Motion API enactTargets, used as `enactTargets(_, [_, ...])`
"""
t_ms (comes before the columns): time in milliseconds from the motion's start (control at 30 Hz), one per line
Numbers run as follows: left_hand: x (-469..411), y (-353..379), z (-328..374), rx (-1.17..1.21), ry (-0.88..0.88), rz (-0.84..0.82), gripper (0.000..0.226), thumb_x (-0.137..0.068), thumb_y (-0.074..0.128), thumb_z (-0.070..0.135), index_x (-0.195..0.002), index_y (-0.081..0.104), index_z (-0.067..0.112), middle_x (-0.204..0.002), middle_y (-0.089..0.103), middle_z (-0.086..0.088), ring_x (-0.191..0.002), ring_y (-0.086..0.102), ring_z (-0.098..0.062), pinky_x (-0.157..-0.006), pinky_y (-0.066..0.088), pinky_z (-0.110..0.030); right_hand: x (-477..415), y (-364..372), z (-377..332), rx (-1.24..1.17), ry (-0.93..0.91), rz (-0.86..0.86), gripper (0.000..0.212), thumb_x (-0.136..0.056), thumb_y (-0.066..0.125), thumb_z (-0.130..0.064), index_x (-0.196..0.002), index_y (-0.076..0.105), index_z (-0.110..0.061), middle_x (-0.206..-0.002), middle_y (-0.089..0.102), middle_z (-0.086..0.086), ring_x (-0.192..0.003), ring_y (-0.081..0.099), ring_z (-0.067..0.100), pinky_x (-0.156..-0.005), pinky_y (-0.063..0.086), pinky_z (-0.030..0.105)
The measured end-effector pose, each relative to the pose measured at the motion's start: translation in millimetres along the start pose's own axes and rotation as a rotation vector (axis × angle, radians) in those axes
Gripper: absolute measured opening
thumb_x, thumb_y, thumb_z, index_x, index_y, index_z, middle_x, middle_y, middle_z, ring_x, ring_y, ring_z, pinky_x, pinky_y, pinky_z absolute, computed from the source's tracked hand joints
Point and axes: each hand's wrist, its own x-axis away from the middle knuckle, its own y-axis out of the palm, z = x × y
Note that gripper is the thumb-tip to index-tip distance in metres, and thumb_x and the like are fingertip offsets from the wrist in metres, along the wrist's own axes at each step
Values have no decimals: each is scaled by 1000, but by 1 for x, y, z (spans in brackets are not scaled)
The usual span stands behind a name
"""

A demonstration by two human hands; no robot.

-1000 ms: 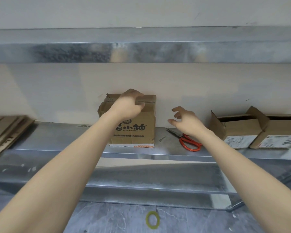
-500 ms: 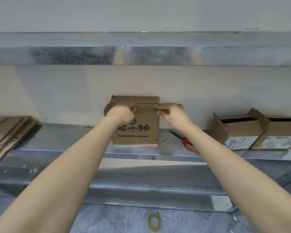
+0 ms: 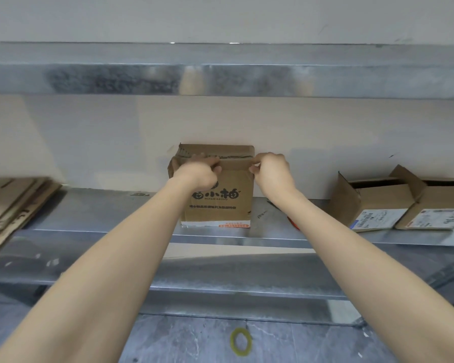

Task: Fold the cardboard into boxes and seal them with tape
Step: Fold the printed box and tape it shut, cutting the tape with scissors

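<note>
- A yellowish tape roll (image 3: 241, 341) is seen lying flat on the grey marbled counter (image 3: 312, 344), nearest the camera and between the two bare forearms
- Beyond the counter, a lower metal ledge (image 3: 233, 281) is crossed by both forearms, which are stretched forward and upward
- The printed cardboard box (image 3: 222, 205) is stood upright near the middle of the metal shelf (image 3: 95, 213), close to its front lip; dark lettering is carried on its front face and a white and orange strip along its bottom edge
- The left hand (image 3: 198, 174) is placed at the upper left of the box front; its fingers (image 3: 210, 162) are curled over the front top edge and the edge is gripped
- The right hand (image 3: 271, 171) is placed at the upper right corner of the box; the corner edge is pinched between thumb and forefinger (image 3: 254, 167), and the other fingers are curled in
- The top flaps are folded down and a rough corrugated edge is shown along the seam; whether tape is laid on it cannot be told
- A small orange object (image 3: 291, 223) is largely hidden behind the right forearm
- To the right on the same shelf, well apart from the printed one, an open cardboard box (image 3: 372, 200) and a second open box (image 3: 438, 203) are set touching side by side, each with a white label
- At the far left, flattened cardboard (image 3: 11, 203) is stacked in a slanting pile
- Behind everything a pale wall (image 3: 89, 140) is seen, with an upper metal shelf (image 3: 220, 79) across it
</note>
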Motion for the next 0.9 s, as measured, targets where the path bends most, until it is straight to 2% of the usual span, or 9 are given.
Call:
enactTargets(167, [-6,8,-7,-4,5,22,44,-104,29,36,-146,35,30,-157,26,-6,-145,22,-29,-117,12,-54,2,-8,6,-129,-1,-44,22,-92,63,-16,-112,71,-8,-108,69,15,-104,62,28,-79,41,20])
enactTargets(233, [-7,10,-8,-15,9,36,45,-104,28,37,-149,31,32,-159,23,-4,-147,18,-26,-118,6,-54,5,-11,12,-250,-6,-78,28,-86,72,-14,-113,71,-8,-108,71,12,-102,64,22,-86,42,16])
enactTargets(400, [-6,18,-8,0,20,82,45,-104,25,38,-149,30,34,-160,19,0,-149,11,-21,-117,-4,-56,10,-4,17,-348,16,-9,28,-77,80,-8,-104,74,-5,-101,72,13,-86,61,14,-93,50,29])
enactTargets(500, [-7,20,-9,28,18,111,44,-103,28,39,-147,32,34,-159,22,1,-148,14,-21,-117,-4,-56,8,-6,14,-259,13,-58,40,-75,82,-13,-113,71,-7,-101,71,14,-92,65,22,-93,50,30])
enactTargets(600, [2,29,-6,105,52,307,42,-100,39,34,-141,44,26,-154,33,-5,-138,35,-30,-118,12,-49,22,-6,11,-192,-30,-33,62,-72,85,-25,-127,60,-10,-111,67,14,-102,63,26,-92,51,36])
enactTargets(667, [14,37,0,104,130,517,38,-96,47,26,-131,52,15,-140,47,-13,-124,46,-36,-106,29,-44,39,-6,13,-228,-74,17,69,-73,84,-32,-132,55,-11,-119,65,11,-110,60,23,-96,47,32])
enactTargets(733, [27,46,7,92,256,633,31,-92,53,21,-119,58,8,-121,55,-17,-110,51,-37,-91,35,-42,61,-6,18,-281,-98,31,68,-75,82,-37,-131,55,-12,-120,65,7,-112,60,18,-97,45,29])
enactTargets(833, [47,63,14,184,472,618,21,-87,57,17,-107,60,10,-102,58,-7,-91,58,-28,-79,41,-39,95,-2,34,-315,-112,-30,62,-75,81,-42,-127,58,-17,-114,69,2,-109,63,14,-98,48,35])
enactTargets(900, [64,81,19,246,508,529,16,-86,60,18,-101,59,13,-94,58,-1,-82,59,-21,-74,47,-38,117,5,50,-281,-108,-87,61,-75,80,-44,-126,58,-19,-113,70,1,-109,64,16,-97,48,37])
